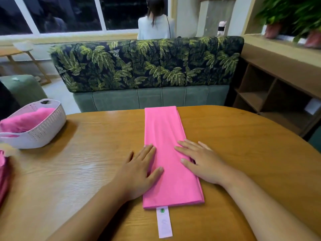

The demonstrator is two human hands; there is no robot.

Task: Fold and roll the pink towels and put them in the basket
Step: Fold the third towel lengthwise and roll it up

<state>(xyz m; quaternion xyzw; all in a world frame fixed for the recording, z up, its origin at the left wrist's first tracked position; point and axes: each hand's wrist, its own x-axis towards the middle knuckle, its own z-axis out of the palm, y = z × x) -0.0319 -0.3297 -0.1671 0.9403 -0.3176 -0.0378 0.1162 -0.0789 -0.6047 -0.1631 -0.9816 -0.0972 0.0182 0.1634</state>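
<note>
A pink towel (165,136), folded into a long narrow strip, lies flat on the wooden table (97,146), running from the near edge toward the far edge. A white label (163,222) sticks out of its near end. My left hand (139,169) rests flat on the strip's left edge, fingers straight. My right hand (199,162) lies flat on its right edge. A white perforated basket (43,129) stands at the table's far left with pink towel (26,120) inside it.
More pink cloth (3,173) lies at the table's left edge. A bench with a palm-leaf back (147,63) runs behind the table, and a person (155,23) sits beyond it facing away. Wooden shelves (271,94) stand to the right.
</note>
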